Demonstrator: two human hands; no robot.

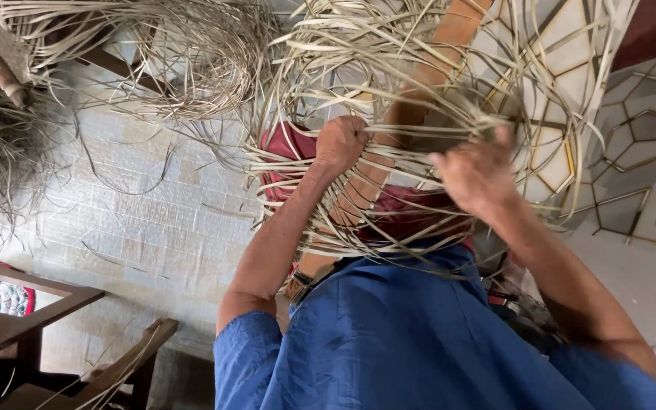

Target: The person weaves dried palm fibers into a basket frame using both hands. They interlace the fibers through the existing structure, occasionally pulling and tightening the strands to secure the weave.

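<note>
The person holds both hands up in a big loose tangle of pale cane strips [419, 99], which fills the top middle of the view, above the person's lap and blue shirt [404, 342]. The left hand [339, 143] is closed in a tight fist around a bunch of strips at the left side of the tangle. The right hand [476, 175] is pushed in among the strips on the right side — its fingers are bent and hidden behind the cane, so I cannot tell if its grip is closed on a strip or only pressing. A brown wooden bar [419, 91] runs up through the middle of the tangle, between the two hands. Behind it there is some dark red cloth [404, 212]. More cane lies in heaps on the tiled floor [138, 212] at the top left, well apart from the hands. A wooden frame [32, 304] stands at the bottom left corner. To work well here, I think the left fist should keep the bunch firm but not crush it, since thin cane can snap or kink. The right hand should feel for one strip at a time and draw it slowly — a fast tug could knot the loops tighter or cut the fingers.
</note>
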